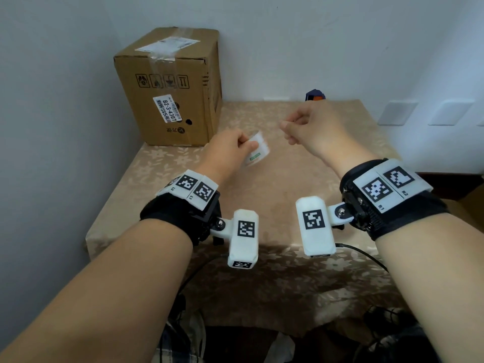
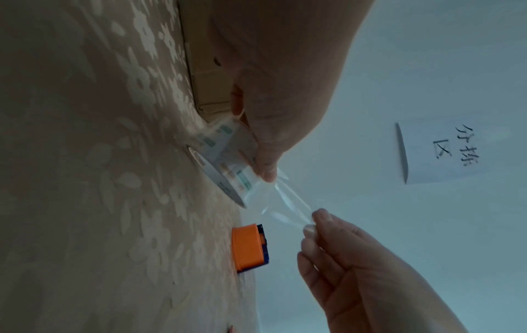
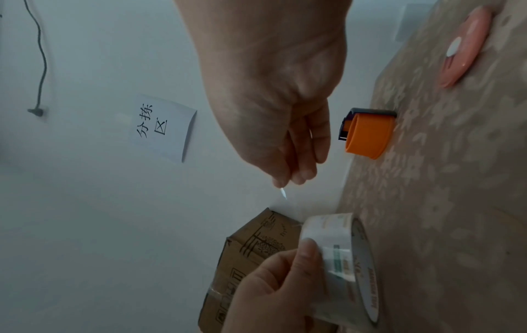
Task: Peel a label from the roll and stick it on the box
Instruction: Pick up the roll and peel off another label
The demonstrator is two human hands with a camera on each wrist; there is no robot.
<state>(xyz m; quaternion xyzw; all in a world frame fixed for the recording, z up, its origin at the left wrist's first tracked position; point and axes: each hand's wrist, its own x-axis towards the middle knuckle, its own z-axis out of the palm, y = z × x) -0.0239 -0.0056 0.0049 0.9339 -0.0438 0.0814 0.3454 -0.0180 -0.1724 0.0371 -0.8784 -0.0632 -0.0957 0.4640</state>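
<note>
A brown cardboard box (image 1: pixel 170 87) stands upright at the table's back left corner, with printed labels stuck on it. My left hand (image 1: pixel 247 142) grips a roll of clear printed labels (image 1: pixel 258 150) just above the cloth, to the right of the box. In the left wrist view a clear strip (image 2: pixel 285 202) runs from the roll (image 2: pixel 225 157) to my right hand (image 2: pixel 312 223), which pinches its end between thumb and forefinger. That right hand (image 1: pixel 284 125) is held up to the right of the roll. The right wrist view shows the strip's edge (image 3: pixel 283 193) at the pinch.
A beige flowered cloth covers the table (image 1: pixel 262 192). An orange and dark blue dispenser (image 1: pixel 315 95) stands at the back edge by the wall. A pink oval object (image 3: pixel 464 47) lies on the cloth. A handwritten paper note (image 3: pixel 165 128) hangs on the wall.
</note>
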